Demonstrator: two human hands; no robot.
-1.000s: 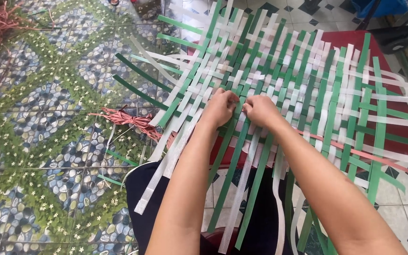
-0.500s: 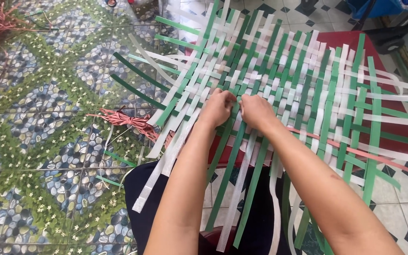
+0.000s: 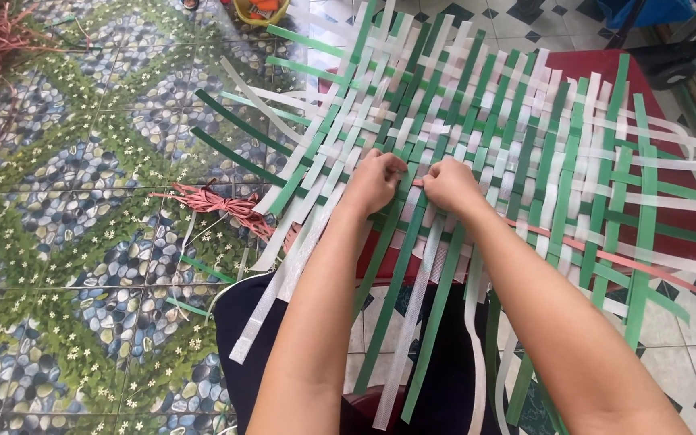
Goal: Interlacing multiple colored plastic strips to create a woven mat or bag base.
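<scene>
Green and white plastic strips cross into a woven mat (image 3: 493, 153) that lies over a red stool (image 3: 606, 68) on the tiled floor (image 3: 66, 242). The left hand (image 3: 373, 181) and right hand (image 3: 448, 185) rest side by side at the mat's near edge, fingers curled tight, pinching a strip between them. A red strip bundle (image 3: 219, 203) lies just left of the mat.

No packages, no labels, no signs, no screens anywhere in view, from twelve o'clock round to six o'clock.
</scene>
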